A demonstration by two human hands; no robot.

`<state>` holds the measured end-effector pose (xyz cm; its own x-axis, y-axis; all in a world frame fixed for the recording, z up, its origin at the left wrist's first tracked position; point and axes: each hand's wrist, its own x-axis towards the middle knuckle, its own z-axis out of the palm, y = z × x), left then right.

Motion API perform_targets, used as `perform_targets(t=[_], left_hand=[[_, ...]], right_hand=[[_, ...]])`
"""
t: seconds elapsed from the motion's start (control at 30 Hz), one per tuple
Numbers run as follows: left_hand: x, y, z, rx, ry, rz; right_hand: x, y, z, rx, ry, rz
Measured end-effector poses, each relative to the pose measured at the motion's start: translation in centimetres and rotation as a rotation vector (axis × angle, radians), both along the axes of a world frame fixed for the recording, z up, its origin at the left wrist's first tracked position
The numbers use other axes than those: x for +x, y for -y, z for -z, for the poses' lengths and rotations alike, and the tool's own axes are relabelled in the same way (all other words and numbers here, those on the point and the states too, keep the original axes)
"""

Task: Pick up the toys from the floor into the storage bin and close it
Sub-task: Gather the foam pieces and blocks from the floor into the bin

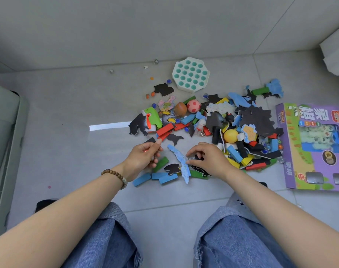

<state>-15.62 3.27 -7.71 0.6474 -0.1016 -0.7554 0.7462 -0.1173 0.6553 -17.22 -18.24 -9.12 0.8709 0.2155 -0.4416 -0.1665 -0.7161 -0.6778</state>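
**Surface and room.** Grey tiled floor (77, 105) with a bright strip of reflected light. It meets a grey wall on the far side. A grey-green container edge (4, 132) stands far out to the left of the left hand.

**Left hand** (143, 157). Beaded bracelet (114, 175) at the wrist. The fingers are curled, with a small red piece (145, 151) held in the palm.

**Right hand** (207, 159). The thumb and fingers are curled down, pinching a black puzzle piece (198, 158) on the floor.

**Toys** (213, 120). Scattered pile on the floor, mostly beyond and to the right of the right hand.
- Long blue puzzle piece (179, 163): lies flat between the hands. Its long axis runs from the far left to the near right, and its near end points toward the person's knees.
- Blue blocks (155, 177): just nearer than the left hand's fingers.
- White octagonal tray with teal dimples (190, 74): far beyond both hands.
- Pink ball (193, 106) and yellow ball (231, 135): within the pile.

**Purple game box** (315, 147). Lies flat, well to the right of the right hand.
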Motion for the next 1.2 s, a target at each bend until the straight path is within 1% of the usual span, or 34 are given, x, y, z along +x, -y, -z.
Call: perform_targets(t=[0.13,0.2,0.27,0.33,0.4,0.43,0.47,0.5,0.53,0.6,0.7,0.77,0.83,0.93,1.07,1.1,1.13,1.17,1.2], left_hand=[[0.1,0.1,0.1,-0.005,0.004,-0.008],[0.1,0.0,0.1,-0.005,0.000,-0.013],[0.1,0.0,0.0,-0.011,0.002,-0.021],[0.1,-0.1,0.0,-0.010,0.001,-0.023],[0.2,-0.2,-0.1,-0.014,0.003,-0.026],[0.2,-0.3,-0.1,-0.021,0.005,-0.030],[0.3,-0.3,-0.1,-0.028,0.009,-0.035],[0.4,-0.4,-0.2,-0.034,0.013,-0.043],[0.5,-0.5,-0.2,-0.040,0.017,-0.054],[0.6,-0.7,-0.3,-0.056,0.021,-0.081],[0.8,-1.0,-0.3,-0.060,0.024,-0.103],[0.9,-1.1,-0.4,-0.053,0.021,-0.105],[1.1,-1.2,-0.5,-0.049,0.017,-0.111],[1.4,-1.2,-0.5,-0.058,0.025,-0.125],[1.7,-1.1,-0.5,-0.037,0.048,-0.125],[1.8,-1.0,-0.6,-0.030,0.054,-0.124],[1.9,-1.0,-0.6,-0.028,0.060,-0.126],[2.0,-0.9,-0.6,-0.028,0.064,-0.129],[2.1,-0.9,-0.7,-0.026,0.068,-0.129]], right_hand=[[-0.2,0.6,0.7,0.058,-0.019,0.065],[-0.4,0.5,0.8,0.050,-0.012,0.071],[-0.3,0.1,0.5,0.084,-0.041,0.174],[0.2,-0.3,-0.4,0.265,-0.163,0.426],[1.1,-0.7,-1.6,0.543,-0.369,0.636],[1.6,-0.9,-2.2,0.672,-0.447,0.692],[2.1,-1.1,-2.6,0.768,-0.485,0.719],[2.4,-1.4,-2.9,0.818,-0.491,0.727],[2.6,-1.9,-3.0,0.823,-0.476,0.731],[2.8,-2.8,-2.8,0.728,-0.387,0.742],[3.1,-3.6,-1.7,0.459,-0.108,0.711],[3.3,-3.5,-0.7,0.334,0.028,0.682],[3.7,-3.6,0.1,0.187,0.097,0.639],[4.3,-3.8,0.9,-0.043,0.149,0.553],[4.4,-4.0,0.6,-0.283,0.192,0.335],[4.2,-4.0,0.5,-0.327,0.196,0.284],[4.2,-4.0,0.5,-0.329,0.192,0.266],[4.1,-4.0,0.5,-0.267,0.179,0.292],[4.1,-4.1,0.5,-0.132,0.141,0.368]])
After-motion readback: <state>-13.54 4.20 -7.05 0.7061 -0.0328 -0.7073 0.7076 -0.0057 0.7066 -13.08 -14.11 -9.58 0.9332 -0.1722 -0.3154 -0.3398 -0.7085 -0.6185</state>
